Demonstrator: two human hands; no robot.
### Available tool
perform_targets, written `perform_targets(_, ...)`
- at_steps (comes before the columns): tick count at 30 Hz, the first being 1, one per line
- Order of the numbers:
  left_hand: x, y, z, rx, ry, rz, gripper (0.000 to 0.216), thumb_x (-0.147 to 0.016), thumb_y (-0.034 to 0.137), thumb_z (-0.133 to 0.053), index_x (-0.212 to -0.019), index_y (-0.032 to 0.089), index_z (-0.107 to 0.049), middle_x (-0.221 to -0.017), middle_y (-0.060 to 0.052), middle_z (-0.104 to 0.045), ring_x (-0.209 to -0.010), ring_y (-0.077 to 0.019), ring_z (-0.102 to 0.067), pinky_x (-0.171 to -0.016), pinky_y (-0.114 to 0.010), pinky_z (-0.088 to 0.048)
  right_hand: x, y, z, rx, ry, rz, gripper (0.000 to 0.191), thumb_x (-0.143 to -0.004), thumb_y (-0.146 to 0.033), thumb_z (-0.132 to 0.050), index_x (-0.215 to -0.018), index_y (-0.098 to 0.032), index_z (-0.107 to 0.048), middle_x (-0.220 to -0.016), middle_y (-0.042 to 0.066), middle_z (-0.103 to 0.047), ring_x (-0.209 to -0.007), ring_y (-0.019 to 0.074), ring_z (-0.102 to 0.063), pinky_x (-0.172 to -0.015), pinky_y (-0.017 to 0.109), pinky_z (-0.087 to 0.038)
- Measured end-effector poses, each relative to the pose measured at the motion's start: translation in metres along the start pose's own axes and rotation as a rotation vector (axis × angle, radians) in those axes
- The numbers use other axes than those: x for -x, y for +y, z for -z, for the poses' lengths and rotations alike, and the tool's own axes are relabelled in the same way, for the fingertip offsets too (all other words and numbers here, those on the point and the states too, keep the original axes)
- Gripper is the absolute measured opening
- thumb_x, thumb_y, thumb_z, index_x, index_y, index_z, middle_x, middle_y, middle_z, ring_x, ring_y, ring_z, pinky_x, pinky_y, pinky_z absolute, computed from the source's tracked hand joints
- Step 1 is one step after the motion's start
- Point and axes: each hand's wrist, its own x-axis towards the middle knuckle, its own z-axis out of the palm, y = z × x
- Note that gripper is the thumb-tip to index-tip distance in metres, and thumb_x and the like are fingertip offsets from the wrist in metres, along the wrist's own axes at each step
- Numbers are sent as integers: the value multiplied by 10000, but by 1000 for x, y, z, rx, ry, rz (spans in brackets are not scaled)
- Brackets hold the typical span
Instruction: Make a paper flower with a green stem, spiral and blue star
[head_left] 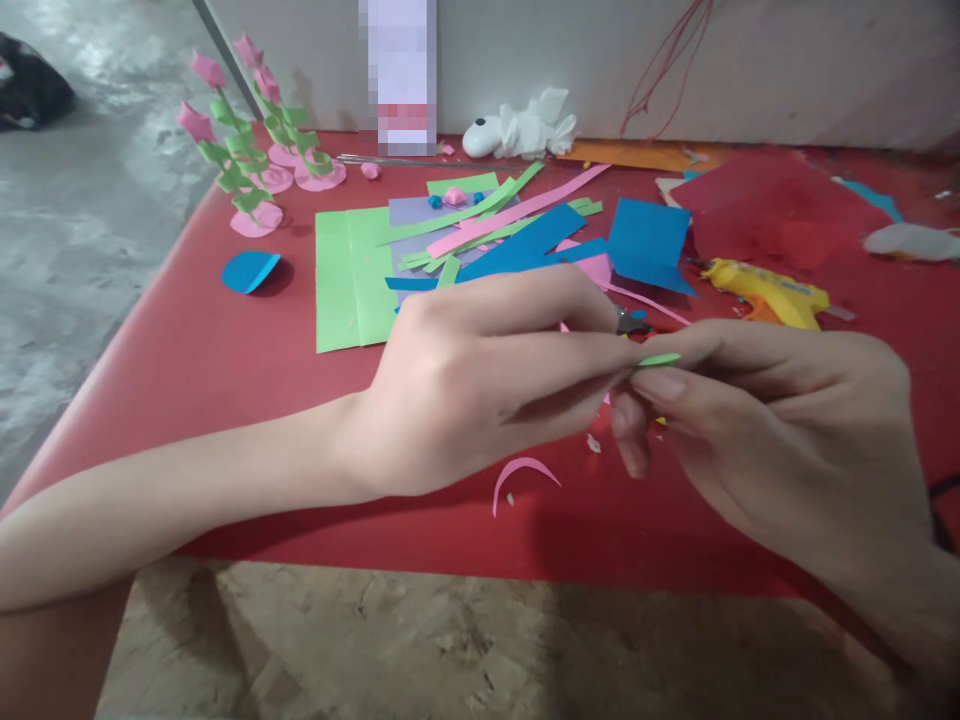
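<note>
1 green strip (660,360) in head cam view: pinched tight btwn R hand (795,420) thumb & forefinger, above red table (225,370). L hand (450,390) fingertips bunched together at strip's L end; can't tell if they grip it. Yellow glue gun (772,290) just beyond R hand; 1 pink curl (525,464) lies on red table nr L hand.

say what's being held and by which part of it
A small green paper piece: the right hand pinches its visible part; the left hand is at its left end, any grip there hidden.
</note>
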Motion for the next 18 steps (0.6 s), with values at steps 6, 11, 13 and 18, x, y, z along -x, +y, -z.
perform_targets(6, -3, -1, 2, -175, -20, -137, 187, -842, 118, -539, -733, 218, -655, -763, 39, -712, -654, -62, -661, -561, -151, -509, 1, 1, -1, -116, -6, -90, 143, -772, -149, -561, -660, -200, -632, -560, -34, -585, -450, 79, -542, -398, 161, -449)
perform_targets(11, -4, -3, 2, -256, -64, -240, 132, -830, 138, -568, -740, 175, -657, -726, 26, -695, -565, -71, -605, -477, -205, -483, 0, -4, -2, -152, -8, -160, 169, -740, -142, -542, -606, -200, -627, -501, -41, -557, -394, 69, -510, -382, 150, -425)
perform_targets(13, -4, -4, 2, -292, -29, -304, 138, -820, 101, -548, -763, 146, -666, -746, 16, -699, -588, -70, -611, -482, -204, -484, -2, -7, -2, -179, -11, -209, 169, -719, -141, -537, -586, -192, -628, -490, -34, -554, -369, 73, -497, -359, 152, -412)
perform_targets(18, -4, -9, 6, -348, -49, -315, 147, -821, 106, -522, -821, 146, -663, -775, 30, -690, -565, -25, -590, -380, -186, -355, -8, -12, 0, -261, -73, -300, 196, -706, -155, -545, -521, -190, -600, -450, -32, -528, -328, 84, -472, -299, 157, -380)
